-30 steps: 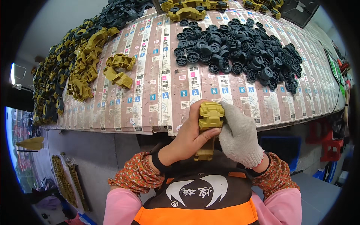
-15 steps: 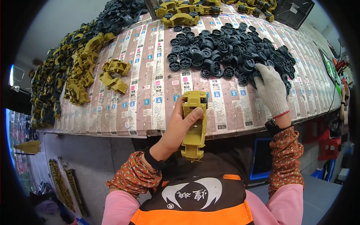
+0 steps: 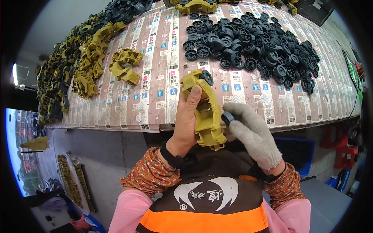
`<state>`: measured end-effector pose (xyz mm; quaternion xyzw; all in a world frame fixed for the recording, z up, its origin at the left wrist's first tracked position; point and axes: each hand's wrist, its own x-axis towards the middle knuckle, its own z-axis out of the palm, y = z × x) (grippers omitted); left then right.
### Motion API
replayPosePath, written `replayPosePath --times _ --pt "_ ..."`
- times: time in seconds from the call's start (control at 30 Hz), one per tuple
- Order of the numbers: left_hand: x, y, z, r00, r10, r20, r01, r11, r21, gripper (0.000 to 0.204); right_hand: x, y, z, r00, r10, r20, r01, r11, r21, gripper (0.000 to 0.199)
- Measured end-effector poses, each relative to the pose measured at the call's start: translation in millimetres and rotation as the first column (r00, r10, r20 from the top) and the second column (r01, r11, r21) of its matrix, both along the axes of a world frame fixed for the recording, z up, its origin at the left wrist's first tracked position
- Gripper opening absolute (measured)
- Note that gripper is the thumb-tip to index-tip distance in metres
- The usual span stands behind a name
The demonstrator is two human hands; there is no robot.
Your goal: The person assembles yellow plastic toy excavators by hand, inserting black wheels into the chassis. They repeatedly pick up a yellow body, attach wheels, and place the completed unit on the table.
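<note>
My bare left hand (image 3: 187, 116) grips a mustard-yellow plastic toy car body (image 3: 208, 112), thumb across its upper part. The body is tilted, with one black wheel fitted near its upper right end. My right hand (image 3: 254, 134), in a pale knitted glove, pinches a loose black toy wheel (image 3: 227, 117) between thumb and fingers, close against the body's lower right side. I cannot tell whether this wheel touches the body. Beyond my hands, a wide heap of black wheels (image 3: 252, 46) lies on the table.
The table (image 3: 163, 101) is covered with printed sheeting. Two yellow bodies (image 3: 126, 64) lie left of centre, beside a long pile of yellow and black car parts (image 3: 58, 77). More yellow bodies (image 3: 197, 6) sit at the far edge. Red stools (image 3: 345, 151) stand below, at right.
My right hand has come from the wheel heap back to the car body, bringing a wheel. My left hand has tilted and turned the body, so its fitted wheel shows more.
</note>
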<state>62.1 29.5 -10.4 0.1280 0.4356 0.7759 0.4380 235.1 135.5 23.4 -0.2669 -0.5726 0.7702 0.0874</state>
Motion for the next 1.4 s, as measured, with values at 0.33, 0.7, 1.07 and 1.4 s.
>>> replayPosePath --times 0.33,0.7,1.07,1.4 --pt "8.1 0.0 -0.4 0.98 0.136 -0.144 -0.123 0.988 0.097 0.048 4.9 -23.2 -6.8 0.999 -0.035 -0.035 0.044 0.944 0.327 0.042" --pt "27.9 -24.2 -19.1 0.678 0.179 -0.713 -0.116 0.984 0.136 0.091 10.8 -41.0 -26.1 0.995 0.001 -0.096 0.064 0.738 0.671 0.071" --pt "-4.5 1.0 21.3 0.638 -0.519 -0.569 0.434 0.852 -0.291 0.092 13.1 22.7 46.7 0.973 -0.137 -0.183 0.227 0.497 0.837 0.053" --pt "-33.1 -17.7 28.1 0.836 -0.512 0.197 0.464 0.852 0.244 0.093 18.7 40.4 16.3 0.973 -0.212 -0.087 0.212 0.977 -0.016 0.054"
